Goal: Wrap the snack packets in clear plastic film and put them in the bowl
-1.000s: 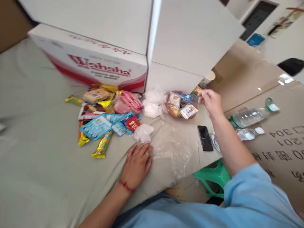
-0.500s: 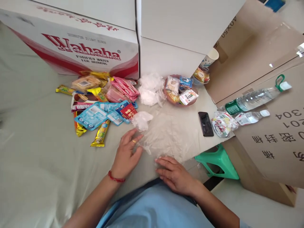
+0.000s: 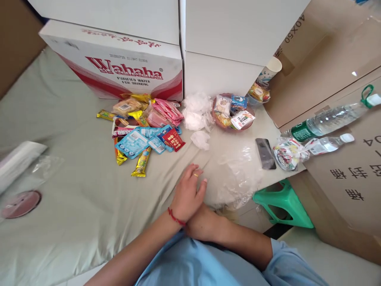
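My left hand (image 3: 189, 192), with a ring and a red wrist string, rests on the table cover with its fingers apart and nothing in them. It lies over my right hand (image 3: 201, 220), whose fingers are hidden beneath it. To their right a clear plastic bag (image 3: 238, 178) lies flat near the table edge. Above my left hand is a crumpled white bag (image 3: 200, 140). Bunched white bags (image 3: 196, 113) sit farther back. A pile of wrapped snacks (image 3: 132, 143) lies to the left, and a pink bowl (image 3: 218, 121) holds more packets.
A Wahaha carton (image 3: 133, 67) stands behind the snacks. At the right are a phone (image 3: 266, 153), a large water bottle (image 3: 333, 117), a smaller bottle (image 3: 330, 144) and a green stool (image 3: 285, 204). A round pink item (image 3: 22, 204) lies at the far left.
My hands have come together, the left now crossing over the right. The clear bag lies farther right of the snacks, away from my hands. The view has shifted left.
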Demonstrator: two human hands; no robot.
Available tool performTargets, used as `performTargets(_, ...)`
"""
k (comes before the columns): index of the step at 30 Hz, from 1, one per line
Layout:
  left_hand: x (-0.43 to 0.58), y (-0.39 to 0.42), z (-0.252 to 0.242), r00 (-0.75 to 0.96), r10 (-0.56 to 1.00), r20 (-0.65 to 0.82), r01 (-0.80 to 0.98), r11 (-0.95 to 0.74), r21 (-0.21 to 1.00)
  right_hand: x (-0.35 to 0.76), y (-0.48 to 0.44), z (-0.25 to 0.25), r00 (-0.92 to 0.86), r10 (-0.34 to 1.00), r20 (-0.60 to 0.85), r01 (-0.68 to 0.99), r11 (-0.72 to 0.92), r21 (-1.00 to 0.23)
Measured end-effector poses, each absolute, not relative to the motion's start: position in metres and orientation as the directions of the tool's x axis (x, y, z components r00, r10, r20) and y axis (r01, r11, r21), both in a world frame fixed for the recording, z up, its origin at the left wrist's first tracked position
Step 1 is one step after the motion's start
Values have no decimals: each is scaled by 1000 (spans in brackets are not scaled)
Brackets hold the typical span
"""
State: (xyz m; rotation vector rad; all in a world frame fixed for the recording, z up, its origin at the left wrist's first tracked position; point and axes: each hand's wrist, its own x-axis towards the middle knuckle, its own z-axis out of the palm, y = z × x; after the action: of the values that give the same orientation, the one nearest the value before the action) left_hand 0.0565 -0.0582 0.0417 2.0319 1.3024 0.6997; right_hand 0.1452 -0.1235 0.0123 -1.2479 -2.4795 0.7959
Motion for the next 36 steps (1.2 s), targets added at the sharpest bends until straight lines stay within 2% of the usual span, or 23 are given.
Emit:
performTargets(3, 59, -39, 22, 420, 905, 74, 683, -369, 631, 155, -120, 39, -619, 784, -48, 603, 435, -669)
performTargets(5, 60, -32, 15, 441, 894, 83, 717, -407, 566, 174, -125, 64, -588, 808, 29, 562, 434, -704)
performTargets(7, 58, -28, 9, 454, 883, 119, 724, -444, 527, 203, -136, 83, -349, 912, 217, 616, 397, -680)
performTargets(9, 55, -26, 3, 472, 867, 162, 712, -483, 510, 237, -147, 88, 61, 921, 385, 751, 212, -626)
performTargets(10, 53, -25, 0, 482, 858, 179, 701, -500, 508, 253, -151, 83, 213, 885, 414, 805, 82, -588)
performTargets(12, 50, -24, -6, 494, 846, 202, 682, -521, 513, 277, -155, 63, 325, 874, 362, 865, -119, -488)
performTargets(13, 50, -24, -8, 491, 846, 209, 677, -521, 519, 283, -155, 50, 312, 902, 300, 883, -159, -441)
performTargets(15, 49, -23, -9, 465, 857, 223, 669, -505, 545, 280, -151, 24, 229, 955, 188, 906, -139, -399)
performTargets(20, 47, -25, 6, 345, 903, 257, 599, -422, 681, 220, -140, 4, -118, 991, 57, 867, 131, -481)
performTargets(23, 52, -25, 19, 300, 939, 169, 626, -327, 708, 188, -137, 8, -266, 964, 31, 815, 242, -526)
performTargets(25, 58, -24, 25, 318, 945, 72, 700, -285, 655, 176, -136, 9, -333, 943, 17, 784, 287, -551)
performTargets(27, 65, -23, 27, 363, 932, 0, 763, -298, 573, 171, -134, 9, -363, 932, 4, 764, 300, -572)
performTargets(29, 68, -22, 27, 411, 912, -10, 763, -338, 551, 170, -130, 10, -357, 934, -10, 755, 282, -591)
performTargets(33, 59, -17, 25, 421, 907, 31, 721, -355, 596, 174, -122, 14, -316, 948, -31, 754, 231, -615)
performTargets(36, 50, -4, 25, 330, 940, -87, 730, -196, 655, 173, -123, 16, -319, 947, -39, 762, 232, -605)
